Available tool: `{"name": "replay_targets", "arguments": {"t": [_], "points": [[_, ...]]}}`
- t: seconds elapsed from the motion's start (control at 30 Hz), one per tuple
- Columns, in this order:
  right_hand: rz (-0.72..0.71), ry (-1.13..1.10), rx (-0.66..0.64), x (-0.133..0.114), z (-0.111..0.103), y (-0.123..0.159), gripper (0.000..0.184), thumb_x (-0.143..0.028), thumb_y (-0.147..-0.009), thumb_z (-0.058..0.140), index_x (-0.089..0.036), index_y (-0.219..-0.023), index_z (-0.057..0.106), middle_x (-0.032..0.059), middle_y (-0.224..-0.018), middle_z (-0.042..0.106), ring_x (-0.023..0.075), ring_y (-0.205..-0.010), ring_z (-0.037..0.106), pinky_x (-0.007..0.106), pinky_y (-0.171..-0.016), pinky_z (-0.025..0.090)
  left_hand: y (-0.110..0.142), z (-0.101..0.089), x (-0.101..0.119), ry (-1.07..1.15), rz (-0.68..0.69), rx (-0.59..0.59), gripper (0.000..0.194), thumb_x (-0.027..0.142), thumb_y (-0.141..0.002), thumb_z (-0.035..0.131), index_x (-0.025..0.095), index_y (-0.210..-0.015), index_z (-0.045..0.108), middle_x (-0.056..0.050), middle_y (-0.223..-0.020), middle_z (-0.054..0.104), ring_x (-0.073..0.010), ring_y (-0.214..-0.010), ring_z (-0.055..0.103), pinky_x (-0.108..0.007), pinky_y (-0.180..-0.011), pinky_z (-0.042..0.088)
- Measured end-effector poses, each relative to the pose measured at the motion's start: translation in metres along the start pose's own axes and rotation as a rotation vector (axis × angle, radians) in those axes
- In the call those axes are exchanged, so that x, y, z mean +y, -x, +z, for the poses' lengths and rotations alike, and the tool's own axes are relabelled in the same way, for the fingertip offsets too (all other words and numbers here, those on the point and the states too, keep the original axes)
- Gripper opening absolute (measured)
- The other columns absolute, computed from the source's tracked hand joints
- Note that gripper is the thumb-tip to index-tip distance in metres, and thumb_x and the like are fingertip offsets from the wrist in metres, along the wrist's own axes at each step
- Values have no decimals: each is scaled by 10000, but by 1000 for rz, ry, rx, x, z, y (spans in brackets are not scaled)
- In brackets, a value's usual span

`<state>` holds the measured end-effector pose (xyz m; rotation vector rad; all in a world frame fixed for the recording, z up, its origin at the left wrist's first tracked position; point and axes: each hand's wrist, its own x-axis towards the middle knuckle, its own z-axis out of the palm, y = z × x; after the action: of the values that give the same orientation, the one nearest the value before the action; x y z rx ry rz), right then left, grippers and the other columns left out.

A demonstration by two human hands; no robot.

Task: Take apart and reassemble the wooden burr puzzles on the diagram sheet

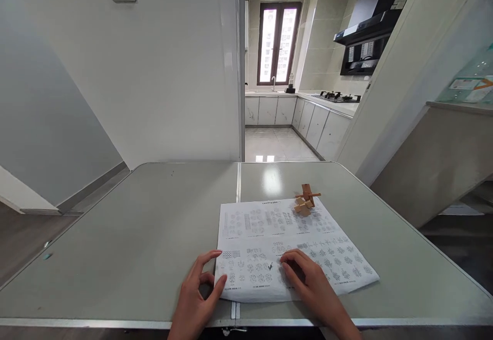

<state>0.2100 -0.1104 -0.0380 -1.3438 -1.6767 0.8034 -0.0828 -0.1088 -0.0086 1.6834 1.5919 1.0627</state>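
R hand hides pt of sheet, captions v. illeg.

Fingers on printed sheet

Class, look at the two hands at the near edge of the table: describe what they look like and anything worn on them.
The left hand and right hand are both bare: no glove, ring, watch or bracelet shows. No sleeve is visible on either arm before the picture's bottom edge cuts it off. I see no markings.
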Motion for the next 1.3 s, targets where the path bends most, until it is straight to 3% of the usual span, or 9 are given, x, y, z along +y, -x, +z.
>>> {"name": "replay_targets", "arguments": {"t": [0.17, 0.33, 0.53, 0.7, 0.93, 1.07, 1.3], "points": [[2, 13, -29, 1, -1, 0, 254, -395, -1058, 481, -237, -1006, 673, 79, -1041, 714, 244, -968, 675, 351, -847, 540, 1, -1, 2, 37, -46, -64, 490, 554, -897, 634, 264, -1292, 634, -35, -1003, 743, -161, -600, 586, -271, -583, 482], [0, 10, -2, -1, 0, 1, 227, -381, -1049, 505, -244, -986, 675, 67, -1032, 715, 242, -978, 675, 341, -862, 533, 1, 1, -2, 77, -27, -42, 441, 524, -907, 628, 275, -1271, 632, -58, -1173, 712, -141, -596, 558, -279, -603, 476], [11, 11, -22, -2, -1, 1, 244, -386, -1057, 489, -236, -996, 672, 72, -1049, 708, 237, -975, 668, 337, -858, 523, -2, 0, -11, 8, -33, -91, 522, 557, -877, 651, 238, -1290, 630, -12, -813, 697, -173, -559, 574, -277, -567, 465], [7, 15, -21, -1, -1, 0, 248, -390, -1056, 488, -241, -991, 676, 64, -1035, 709, 235, -962, 668, 330, -850, 521, 3, 1, -6, 19, -24, -32, 516, 561, -849, 672, 247, -1259, 648, 16, -742, 665, -161, -532, 554, -279, -590, 481], [16, 4, -18, -2, -1, 1, 243, -390, -1058, 494, -243, -997, 678, 62, -1043, 711, 229, -954, 669, 324, -838, 523, 5, 1, -3, 97, -16, -69, 447, 533, -876, 652, 263, -1233, 643, -32, -1064, 729, -119, -533, 569, -267, -577, 517], [35, -2, -24, -3, -1, 2, 250, -402, -1062, 486, -244, -999, 670, 59, -1048, 707, 227, -955, 668, 322, -840, 523, 2, -2, -9, 125, 7, -124, 410, 476, -900, 657, 272, -1255, 639, -12, -992, 735, -109, -511, 566, -242, -534, 492], [22, -2, -31, -2, -2, 1, 252, -406, -1058, 489, -247, -996, 674, 66, -1049, 711, 237, -977, 670, 331, -866, 529, 0, -3, -15, 75, 42, -179, 370, 416, -938, 612, 276, -1280, 622, -60, -1268, 686, -103, -547, 568, -271, -595, 542]]}}
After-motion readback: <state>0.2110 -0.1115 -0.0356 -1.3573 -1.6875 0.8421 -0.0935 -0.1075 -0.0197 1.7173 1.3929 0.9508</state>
